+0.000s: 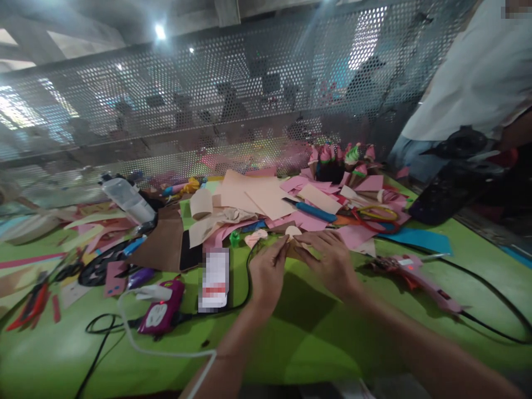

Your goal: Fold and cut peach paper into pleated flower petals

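Close together over the green table, my left hand (268, 269) and my right hand (330, 263) pinch a small cream-coloured piece with a rounded top (293, 231) between thumbs and fingers. Its lower part is largely behind the fingers, with something brownish below it, so its kind is unclear. A pale pink heart-like shape (255, 238) and a small green piece (235, 239) lie just left of my left hand. To the right of my right hand rests a pink glue gun (424, 280) with a lit red light.
Sheets of coloured paper (257, 194), a blue cutter (316, 211) and yellow-and-red-handled scissors (376, 213) lie behind my hands. A phone (214, 280) and a magenta power adapter (162, 310) with cables sit left. A person in white (461, 83) stands at right.
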Tool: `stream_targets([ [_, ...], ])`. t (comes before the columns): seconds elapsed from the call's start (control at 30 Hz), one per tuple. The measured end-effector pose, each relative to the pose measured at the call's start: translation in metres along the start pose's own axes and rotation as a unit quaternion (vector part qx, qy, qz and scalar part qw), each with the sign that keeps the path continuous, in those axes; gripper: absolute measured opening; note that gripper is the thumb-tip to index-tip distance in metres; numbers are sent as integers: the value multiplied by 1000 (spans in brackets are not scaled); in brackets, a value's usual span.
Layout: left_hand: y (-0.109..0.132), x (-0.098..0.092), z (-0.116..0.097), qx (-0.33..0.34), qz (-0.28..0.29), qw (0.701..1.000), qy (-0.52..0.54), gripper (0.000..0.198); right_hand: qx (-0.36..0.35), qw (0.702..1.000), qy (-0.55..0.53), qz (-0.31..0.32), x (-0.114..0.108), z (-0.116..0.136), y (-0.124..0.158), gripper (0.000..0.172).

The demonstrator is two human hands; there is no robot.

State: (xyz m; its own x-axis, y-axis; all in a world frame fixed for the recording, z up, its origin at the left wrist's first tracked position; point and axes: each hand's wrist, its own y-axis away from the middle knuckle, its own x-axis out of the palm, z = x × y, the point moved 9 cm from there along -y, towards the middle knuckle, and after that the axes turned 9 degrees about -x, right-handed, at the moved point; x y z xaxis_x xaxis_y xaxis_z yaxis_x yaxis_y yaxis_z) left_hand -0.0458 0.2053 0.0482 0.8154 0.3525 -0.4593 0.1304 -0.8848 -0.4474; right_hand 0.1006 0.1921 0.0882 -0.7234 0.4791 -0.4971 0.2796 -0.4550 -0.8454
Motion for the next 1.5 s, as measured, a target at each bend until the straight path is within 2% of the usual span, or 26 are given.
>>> stream_targets([
  [0.23,3,4,-15,62,22,997,-47,33,72,995,-55,33,4,-11,1,9],
  [0.6,0,9,-8,16,69,997,-11,34,81,992,-83,53,8,-18,3,14],
  [0.83,-3,9,-3,-23,93,993,63,31,68,989,-113,64,6,-18,-4,16],
  [1.0,-4,10,-2,-17,93,994,56,26,57,992,-98,62,3,-18,-5,13],
  [1.13,-4,9,-7,28,79,996,-33,22,-4,996,-64,55,0,-8,-5,11],
  [1.23,-2,8,-18,90,63,989,-104,23,-51,994,-19,92,4,-1,-4,15],
  [1.37,2,4,-31,151,41,974,-166,24,-72,988,26,134,9,2,-4,19],
  [1.5,5,6,-41,196,50,957,-208,24,-86,979,71,168,14,6,-5,19],
])
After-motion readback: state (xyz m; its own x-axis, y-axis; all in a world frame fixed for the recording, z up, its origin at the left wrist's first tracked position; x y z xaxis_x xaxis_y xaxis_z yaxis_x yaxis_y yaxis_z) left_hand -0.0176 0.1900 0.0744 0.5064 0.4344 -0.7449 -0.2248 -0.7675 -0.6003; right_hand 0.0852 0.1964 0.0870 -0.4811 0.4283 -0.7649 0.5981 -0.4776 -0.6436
